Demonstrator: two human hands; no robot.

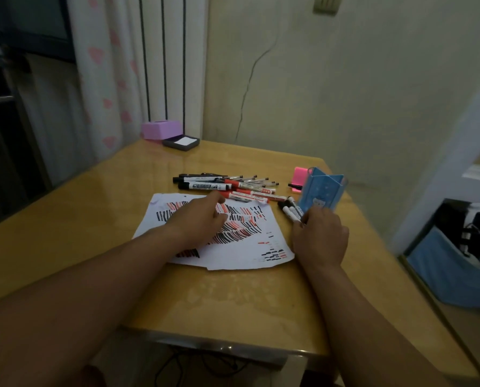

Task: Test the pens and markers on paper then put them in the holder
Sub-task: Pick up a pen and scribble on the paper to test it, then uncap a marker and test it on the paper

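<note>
Head view, the only one. Paper [241, 247] lies flat mid-table [93, 219], already crowded with red and black test strokes — it sits just in front of the pen pile so each pen can be tried without a long reach. The pile of pens and markers [227, 187] lies loose beyond the paper's far edge, red and black bodies mixed, most roughly parallel.

Left hand [202, 219] rests over the paper, fingers loosely spread and empty, index stretched toward the nearest red marker [244, 197] — my read is it pins the sheet while going for the next pen; whether the fingertip touches the marker I cannot tell.

Right hand [321, 236] is closed on a few white-bodied markers [290, 212], black caps pointing away, bunched beside the blue holder [324, 192]. Likely tested ones gathered for dropping in together. The holder stands upright at the table's right side, close to that hand, with no pens seen inside; a pink object [298, 174] sits just behind it.
</note>
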